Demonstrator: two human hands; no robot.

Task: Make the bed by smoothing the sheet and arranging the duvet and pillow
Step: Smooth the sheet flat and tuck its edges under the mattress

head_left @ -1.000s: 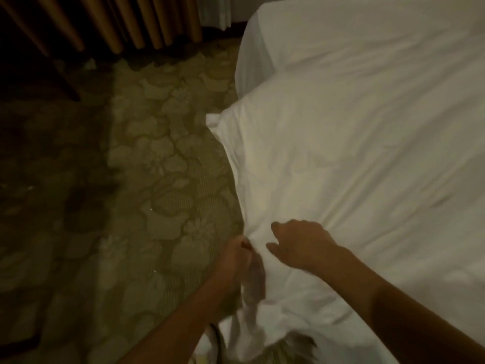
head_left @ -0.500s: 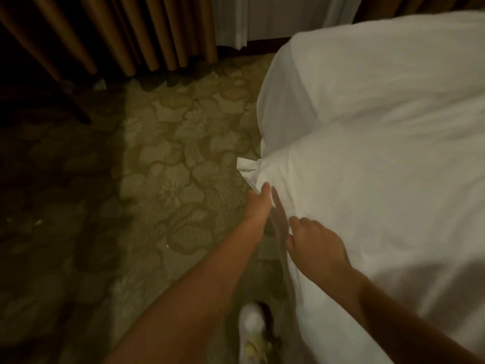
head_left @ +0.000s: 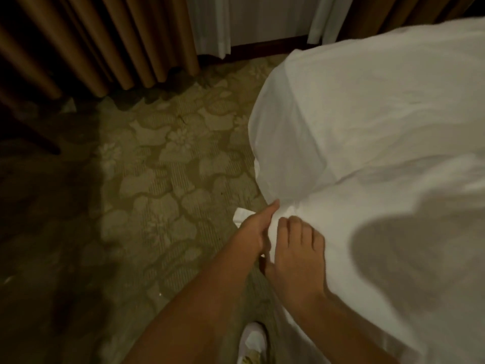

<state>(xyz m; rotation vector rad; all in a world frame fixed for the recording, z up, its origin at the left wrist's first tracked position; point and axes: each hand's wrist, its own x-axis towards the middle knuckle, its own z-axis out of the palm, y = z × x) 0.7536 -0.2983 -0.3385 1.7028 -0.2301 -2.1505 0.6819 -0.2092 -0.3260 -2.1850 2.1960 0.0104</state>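
Note:
A white duvet [head_left: 393, 232] lies over the near part of the bed. Beyond it the white sheet [head_left: 367, 106] covers the mattress and hangs down its side. Both hands meet at the duvet's left corner at the bed's edge. My left hand [head_left: 253, 233] holds the corner, thumb stretched along the fabric, and a small white tip [head_left: 241, 216] pokes out beside it. My right hand [head_left: 296, 249] grips the duvet edge just to the right, fingers curled over the top and thumb below. No pillow is in view.
Patterned green carpet [head_left: 157, 193] covers the floor left of the bed. Brown curtains [head_left: 105, 40] and a white sheer curtain [head_left: 210, 22] hang at the back. A dark furniture leg [head_left: 31, 137] stands far left. My white shoe [head_left: 252, 342] is beside the bed.
Both hands have travelled forward along the duvet's edge to its corner. The left hand now holds the corner, and the right hand has closed on the edge beside it.

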